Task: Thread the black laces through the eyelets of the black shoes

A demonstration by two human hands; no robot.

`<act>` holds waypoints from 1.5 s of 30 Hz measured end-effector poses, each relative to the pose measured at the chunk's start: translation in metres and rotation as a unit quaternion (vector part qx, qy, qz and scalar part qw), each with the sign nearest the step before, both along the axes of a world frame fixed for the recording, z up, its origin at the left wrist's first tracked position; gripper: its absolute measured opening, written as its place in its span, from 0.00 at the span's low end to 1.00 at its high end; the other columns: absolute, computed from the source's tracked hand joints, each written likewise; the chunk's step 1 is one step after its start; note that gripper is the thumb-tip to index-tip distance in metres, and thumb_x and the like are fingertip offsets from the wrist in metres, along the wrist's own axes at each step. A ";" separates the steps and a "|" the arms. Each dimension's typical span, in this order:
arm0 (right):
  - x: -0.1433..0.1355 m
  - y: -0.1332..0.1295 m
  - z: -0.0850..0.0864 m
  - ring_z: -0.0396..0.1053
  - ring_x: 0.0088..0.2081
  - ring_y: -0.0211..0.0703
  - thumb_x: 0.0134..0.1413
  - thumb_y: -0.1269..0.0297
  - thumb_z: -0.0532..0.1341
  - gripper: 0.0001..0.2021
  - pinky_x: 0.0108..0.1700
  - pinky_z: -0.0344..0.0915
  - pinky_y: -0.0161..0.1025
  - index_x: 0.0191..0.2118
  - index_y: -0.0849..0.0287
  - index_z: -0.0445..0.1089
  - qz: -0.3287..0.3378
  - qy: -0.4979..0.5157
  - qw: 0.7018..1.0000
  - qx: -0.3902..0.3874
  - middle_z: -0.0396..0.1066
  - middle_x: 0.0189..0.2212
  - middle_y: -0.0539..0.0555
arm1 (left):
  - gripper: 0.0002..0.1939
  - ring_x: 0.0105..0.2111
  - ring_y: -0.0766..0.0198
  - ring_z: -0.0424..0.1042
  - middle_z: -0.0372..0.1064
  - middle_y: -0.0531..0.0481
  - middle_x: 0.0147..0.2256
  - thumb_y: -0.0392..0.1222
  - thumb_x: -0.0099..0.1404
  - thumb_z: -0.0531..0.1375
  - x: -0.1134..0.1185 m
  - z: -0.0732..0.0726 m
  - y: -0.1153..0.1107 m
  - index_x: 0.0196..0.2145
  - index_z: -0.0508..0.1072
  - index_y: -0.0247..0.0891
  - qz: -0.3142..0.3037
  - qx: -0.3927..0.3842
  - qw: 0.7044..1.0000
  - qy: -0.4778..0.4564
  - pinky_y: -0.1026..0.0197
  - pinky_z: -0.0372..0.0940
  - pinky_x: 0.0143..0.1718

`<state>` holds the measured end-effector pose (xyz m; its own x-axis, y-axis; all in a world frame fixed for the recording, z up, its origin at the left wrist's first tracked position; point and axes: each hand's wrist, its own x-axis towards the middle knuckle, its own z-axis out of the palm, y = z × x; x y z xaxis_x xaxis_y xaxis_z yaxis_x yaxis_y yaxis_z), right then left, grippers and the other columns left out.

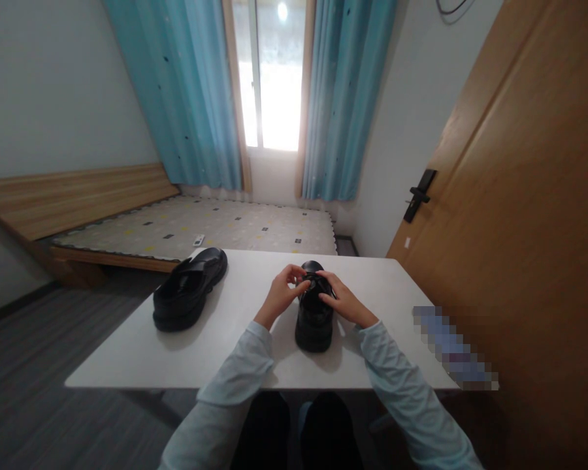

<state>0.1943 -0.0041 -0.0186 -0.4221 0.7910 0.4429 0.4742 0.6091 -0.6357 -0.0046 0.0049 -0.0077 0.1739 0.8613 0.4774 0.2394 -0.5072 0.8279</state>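
Left hand (285, 290) and right hand (343, 301) were both at a black shoe (314, 334) on the white desk (255, 326).
Shoe stood sole-down, heel to the near edge. Left grip was narrow, thumb close to fingertips; right grip bent over the opening's right side, thumb parted from fingers. Could not tell what either pinched. Second shoe (177, 309), also black, sat well apart at left.

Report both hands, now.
Left hand: partly curled, at the top of the centre shoe; grip unclear.
Right hand: fingers on same shoe; grip unclear.
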 end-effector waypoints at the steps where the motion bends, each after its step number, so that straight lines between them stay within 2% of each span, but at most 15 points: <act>1: 0.000 0.000 0.000 0.57 0.59 0.52 0.51 0.67 0.58 0.27 0.61 0.51 0.53 0.58 0.56 0.56 -0.001 0.000 1.000 -0.002 0.59 0.56 0.60 | 0.11 0.31 0.66 0.67 0.68 0.52 0.31 0.43 0.55 0.63 0.000 -0.001 0.000 0.36 0.70 0.37 0.012 0.003 1.000 0.016 0.62 0.62 0.36; 7: -0.001 0.000 0.001 0.56 0.59 0.52 0.51 0.67 0.58 0.27 0.62 0.50 0.54 0.58 0.57 0.56 -0.002 -0.003 1.000 -0.006 0.59 0.57 0.60 | 0.08 0.34 0.63 0.67 0.69 0.50 0.33 0.44 0.55 0.62 0.001 -0.003 -0.001 0.32 0.73 0.38 0.017 0.021 0.996 0.084 0.59 0.63 0.38; 16: 0.000 -0.002 0.003 0.56 0.59 0.52 0.51 0.66 0.57 0.26 0.62 0.50 0.53 0.58 0.58 0.56 0.002 -0.002 1.000 -0.007 0.59 0.57 0.61 | 0.06 0.36 0.64 0.68 0.67 0.52 0.32 0.43 0.59 0.58 0.002 -0.007 0.002 0.31 0.67 0.37 -0.028 -0.044 0.998 -0.029 0.59 0.64 0.42; 24: 0.000 -0.001 0.003 0.56 0.59 0.52 0.51 0.67 0.58 0.27 0.61 0.51 0.53 0.58 0.58 0.56 0.008 0.001 1.000 -0.009 0.59 0.56 0.61 | 0.07 0.30 0.67 0.66 0.65 0.54 0.28 0.43 0.59 0.59 0.003 -0.003 -0.001 0.31 0.67 0.36 -0.039 -0.027 0.997 -0.058 0.64 0.62 0.34; 31: 0.001 -0.001 0.003 0.57 0.58 0.53 0.51 0.67 0.58 0.27 0.61 0.51 0.54 0.58 0.57 0.57 0.008 0.005 1.000 -0.010 0.59 0.55 0.61 | 0.09 0.24 0.68 0.60 0.58 0.56 0.22 0.45 0.59 0.61 -0.001 0.003 -0.005 0.32 0.73 0.36 0.026 0.013 0.999 -0.030 0.65 0.58 0.28; 36: 0.001 -0.001 0.004 0.56 0.59 0.52 0.51 0.66 0.58 0.27 0.62 0.50 0.54 0.58 0.57 0.56 0.011 0.005 1.000 -0.012 0.59 0.56 0.61 | 0.07 0.27 0.68 0.62 0.64 0.53 0.26 0.43 0.58 0.62 -0.002 0.006 -0.005 0.30 0.75 0.37 0.064 0.058 0.996 -0.010 0.64 0.58 0.31; 45: 0.001 -0.001 0.003 0.56 0.59 0.52 0.51 0.67 0.58 0.27 0.62 0.50 0.54 0.58 0.57 0.56 0.009 0.000 1.000 -0.009 0.59 0.56 0.61 | 0.08 0.28 0.67 0.65 0.67 0.52 0.27 0.45 0.57 0.63 -0.003 0.005 -0.007 0.29 0.76 0.38 0.081 0.073 0.994 -0.016 0.64 0.59 0.31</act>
<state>0.1953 -0.0050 -0.0152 -0.4367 0.7911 0.4283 0.4633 0.6059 -0.6468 -0.0079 -0.0020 -0.0027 0.0209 0.7974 0.6030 0.3016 -0.5801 0.7567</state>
